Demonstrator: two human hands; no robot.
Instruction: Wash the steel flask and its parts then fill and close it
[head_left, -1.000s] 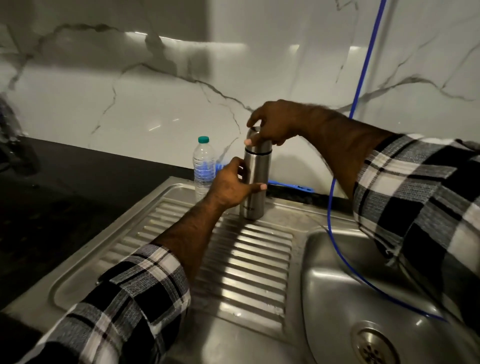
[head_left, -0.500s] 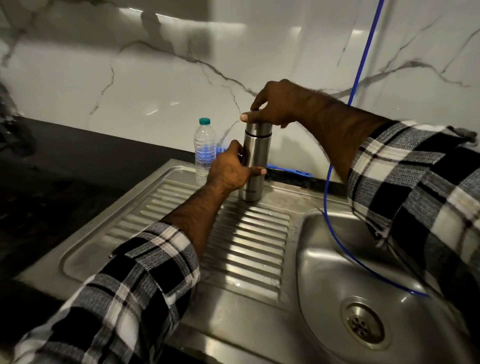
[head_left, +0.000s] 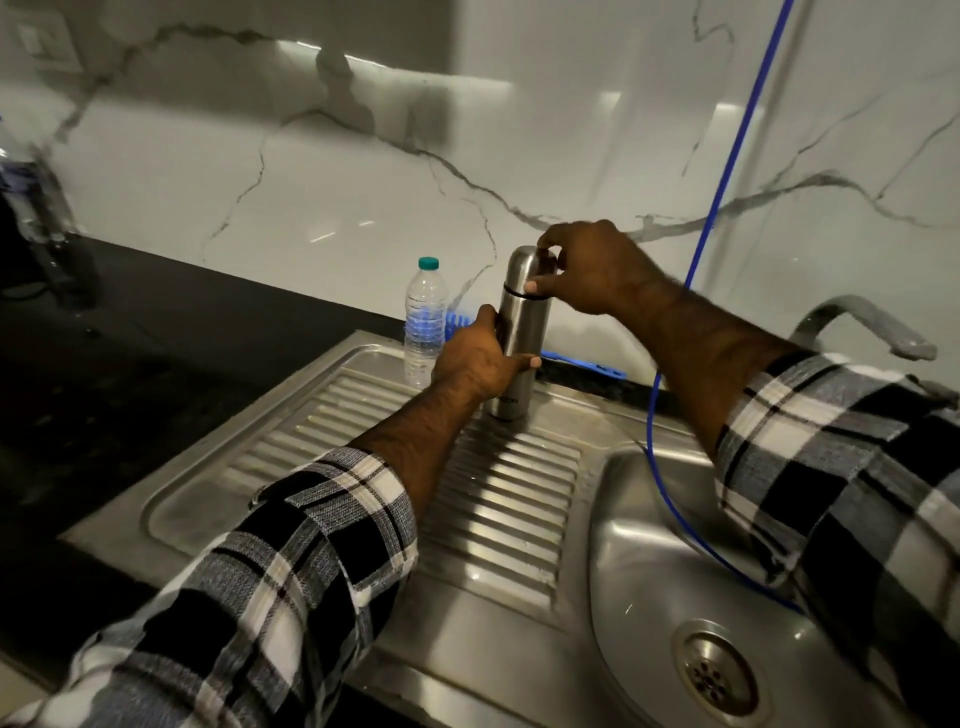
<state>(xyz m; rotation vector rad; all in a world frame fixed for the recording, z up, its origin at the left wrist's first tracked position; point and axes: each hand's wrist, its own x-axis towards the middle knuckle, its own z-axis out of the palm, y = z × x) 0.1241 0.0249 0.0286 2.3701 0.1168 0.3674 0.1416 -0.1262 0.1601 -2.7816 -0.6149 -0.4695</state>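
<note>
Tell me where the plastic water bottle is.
The plastic bottle stands at the drainboard's back edge, just left of the steel flask.

The black bench (head_left: 156, 332) carries a steel sink unit whose ribbed drainboard (head_left: 498, 499) lies under the left hand (head_left: 480, 358). The steel flask (head_left: 519, 332) stands upright on it, within that hand's grip. A clear water bottle (head_left: 425, 322) stands just left of the hand. The basin (head_left: 675, 551), right of it, holds a drain (head_left: 714, 670).
</note>
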